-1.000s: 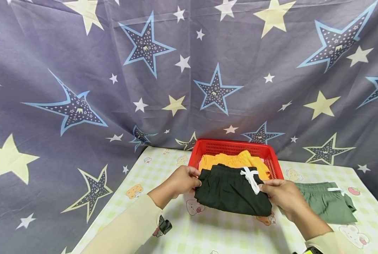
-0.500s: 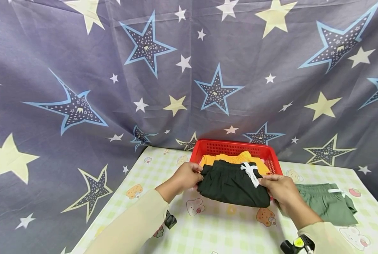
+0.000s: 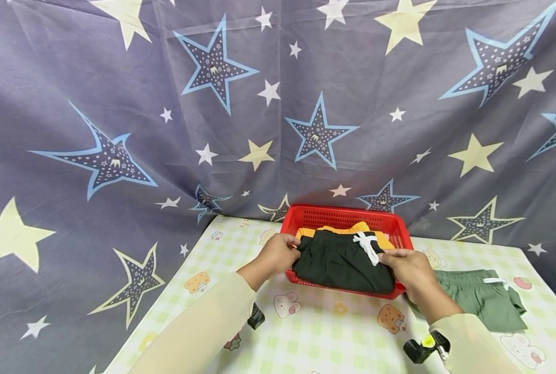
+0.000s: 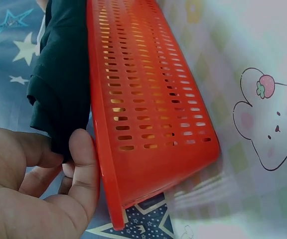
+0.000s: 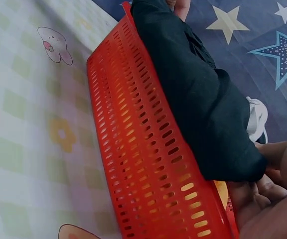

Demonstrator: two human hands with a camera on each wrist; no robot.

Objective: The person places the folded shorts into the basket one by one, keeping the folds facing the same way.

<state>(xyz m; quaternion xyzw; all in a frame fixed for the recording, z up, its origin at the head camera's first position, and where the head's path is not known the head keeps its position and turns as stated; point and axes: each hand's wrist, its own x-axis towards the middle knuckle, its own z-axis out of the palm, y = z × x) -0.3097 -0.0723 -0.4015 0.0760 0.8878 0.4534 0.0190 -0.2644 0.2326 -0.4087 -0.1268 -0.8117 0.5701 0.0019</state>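
Observation:
Folded black shorts (image 3: 343, 262) with a white drawstring lie over the front of a red slotted basket (image 3: 338, 213). My left hand (image 3: 279, 253) pinches their left edge, thumb and fingers right at the basket rim in the left wrist view. On the other side my right hand (image 3: 409, 267) grips the right edge near the white drawstring (image 5: 256, 119). Behind the black shorts, yellow clothing (image 3: 359, 227) shows inside the basket. In the right wrist view the dark cloth hangs close along the basket's top edge.
Folded green shorts (image 3: 485, 301) lie on the table to the right of the basket. A checked cartoon-print cloth (image 3: 306, 343) covers the table. A grey star-patterned curtain (image 3: 240, 130) hangs behind and to the left.
Both hands have carried the black shorts forward, from in front of the basket to over it. More of the yellow clothing is covered now, and the basket's lower front shows. The green shorts stay put.

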